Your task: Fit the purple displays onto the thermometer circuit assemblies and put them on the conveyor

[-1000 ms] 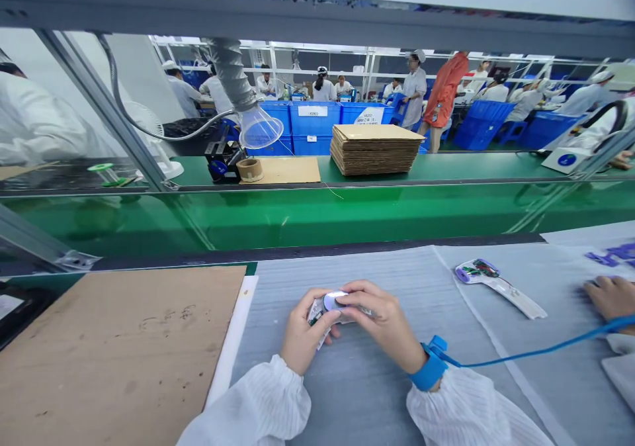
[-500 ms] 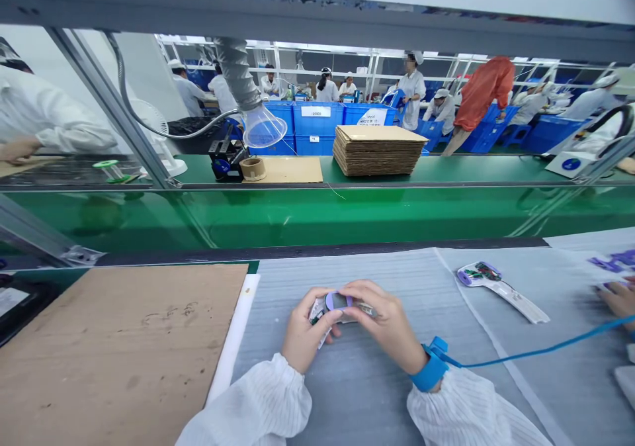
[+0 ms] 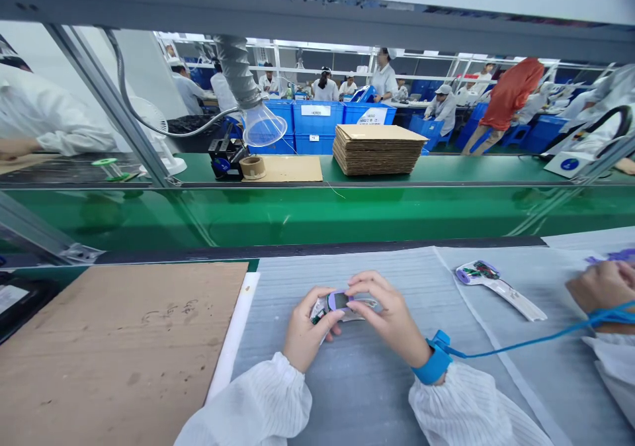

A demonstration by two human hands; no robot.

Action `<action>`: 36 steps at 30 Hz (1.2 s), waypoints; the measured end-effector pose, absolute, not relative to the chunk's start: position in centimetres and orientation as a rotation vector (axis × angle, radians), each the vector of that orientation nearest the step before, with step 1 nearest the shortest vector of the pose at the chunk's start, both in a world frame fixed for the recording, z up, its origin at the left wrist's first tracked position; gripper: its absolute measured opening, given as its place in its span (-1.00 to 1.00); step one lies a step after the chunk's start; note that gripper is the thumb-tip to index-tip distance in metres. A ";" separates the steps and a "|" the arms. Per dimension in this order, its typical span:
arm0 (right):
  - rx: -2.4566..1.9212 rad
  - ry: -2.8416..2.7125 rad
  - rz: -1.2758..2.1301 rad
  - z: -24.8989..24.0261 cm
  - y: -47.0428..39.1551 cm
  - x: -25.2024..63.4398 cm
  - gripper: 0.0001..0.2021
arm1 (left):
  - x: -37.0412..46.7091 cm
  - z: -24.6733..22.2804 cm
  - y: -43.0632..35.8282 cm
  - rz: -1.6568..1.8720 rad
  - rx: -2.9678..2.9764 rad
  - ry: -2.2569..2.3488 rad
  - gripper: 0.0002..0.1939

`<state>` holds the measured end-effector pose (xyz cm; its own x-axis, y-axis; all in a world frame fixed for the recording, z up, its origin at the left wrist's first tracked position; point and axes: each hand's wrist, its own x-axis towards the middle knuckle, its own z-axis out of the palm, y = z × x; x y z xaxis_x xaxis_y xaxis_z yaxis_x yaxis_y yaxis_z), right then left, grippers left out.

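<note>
Left hand (image 3: 305,327) gripped the device (image 3: 320,309), white casing, purple rim, dark window; right hand (image 3: 389,313) pinched its purple end, thumb and forefinger close together. Device sat above grey mat (image 3: 347,393). Blue band (image 3: 434,360) on right wrist. 1 similar device (image 3: 501,287) lay right. Flat brown cardboard (image 3: 119,347) left. Beyond: glossy green strip (image 3: 307,214), cardboard stack (image 3: 377,151), ribbed duct (image 3: 237,69).

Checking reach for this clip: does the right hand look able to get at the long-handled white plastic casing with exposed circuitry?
Probably yes: nothing shows between the right hand and the casing; the blue cord runs nearer the wearer. The hand would first have to leave the purple-rimmed part.
</note>
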<state>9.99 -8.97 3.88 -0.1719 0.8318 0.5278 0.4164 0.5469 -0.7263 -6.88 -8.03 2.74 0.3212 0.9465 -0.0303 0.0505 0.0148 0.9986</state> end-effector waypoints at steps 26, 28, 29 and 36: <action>-1.132 -1.900 0.445 4.6 -9.5 9.4 -0.91 | -6.7 3.5 -8.9 0.961 1.656 1.020 -0.79; -1.120 -1.906 0.455 4.5 -9.6 9.2 -0.90 | -6.7 3.3 -8.8 0.959 1.622 1.039 -0.77; -1.116 -1.912 0.461 4.5 -9.7 9.2 -0.90 | -6.7 3.2 -8.8 0.957 1.597 1.051 -0.77; -1.081 -1.937 0.497 4.7 -10.0 8.8 -0.92 | -6.8 2.7 -8.5 1.001 1.453 1.109 -0.73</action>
<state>8.76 -10.03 4.69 -0.2735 0.8339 0.4794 0.4999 0.5490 -0.6698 -6.75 -8.45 2.67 0.2337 0.9717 0.0358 0.1350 -0.0688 0.9885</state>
